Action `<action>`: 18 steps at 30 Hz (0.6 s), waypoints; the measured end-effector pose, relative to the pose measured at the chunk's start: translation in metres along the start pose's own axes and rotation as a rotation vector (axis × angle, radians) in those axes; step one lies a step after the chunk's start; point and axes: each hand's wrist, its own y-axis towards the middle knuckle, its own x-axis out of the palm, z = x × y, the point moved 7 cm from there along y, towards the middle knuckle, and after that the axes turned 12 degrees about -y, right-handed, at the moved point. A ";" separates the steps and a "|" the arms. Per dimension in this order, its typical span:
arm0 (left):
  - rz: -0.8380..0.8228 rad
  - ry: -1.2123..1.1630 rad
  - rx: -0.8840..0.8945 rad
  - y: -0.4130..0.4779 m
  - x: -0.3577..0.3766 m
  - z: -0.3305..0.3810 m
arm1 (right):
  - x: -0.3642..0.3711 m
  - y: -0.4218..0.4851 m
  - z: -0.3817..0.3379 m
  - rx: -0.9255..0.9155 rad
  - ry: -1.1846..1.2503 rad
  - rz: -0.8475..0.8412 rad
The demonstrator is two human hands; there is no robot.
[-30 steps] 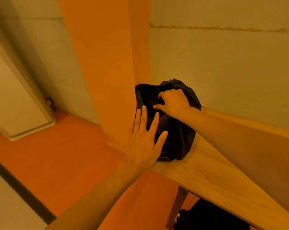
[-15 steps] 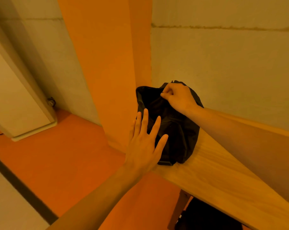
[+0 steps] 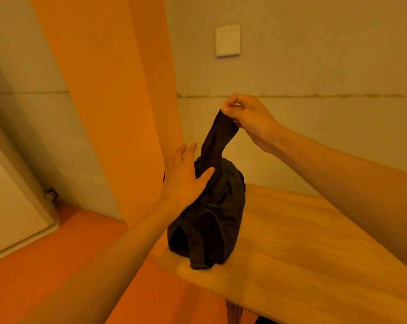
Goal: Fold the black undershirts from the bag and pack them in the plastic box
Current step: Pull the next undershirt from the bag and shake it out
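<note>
A black bag (image 3: pixel 211 218) stands upright at the left corner of a wooden table (image 3: pixel 302 253). My left hand (image 3: pixel 186 176) presses flat against the bag's upper left side, fingers straight. My right hand (image 3: pixel 246 118) is raised above the bag and pinches the end of a black undershirt (image 3: pixel 217 136), which stretches in a narrow strip from the bag's mouth up to my fingers. The rest of the undershirt is hidden inside the bag. The plastic box is not in view.
The table stands against a grey wall with a white wall plate (image 3: pixel 227 40). An orange pillar (image 3: pixel 118 101) rises just left of the bag. Orange floor (image 3: pixel 57 265) lies below the table's left edge, and a white cabinet (image 3: pixel 13 206) stands at far left.
My right hand has risen from the bag's mouth, drawing a strip of black undershirt up out of it. My left hand has moved up onto the bag's side. The camera has tilted up.
</note>
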 end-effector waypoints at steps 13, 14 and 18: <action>0.253 -0.095 0.165 0.007 0.020 0.068 | -0.139 -0.024 -0.041 -0.008 0.226 0.241; 0.248 -0.143 0.159 0.011 0.019 0.071 | -0.150 -0.026 -0.042 0.004 0.227 0.262; 0.185 -0.268 0.159 0.019 0.025 0.095 | -0.192 -0.038 -0.039 0.047 0.177 0.322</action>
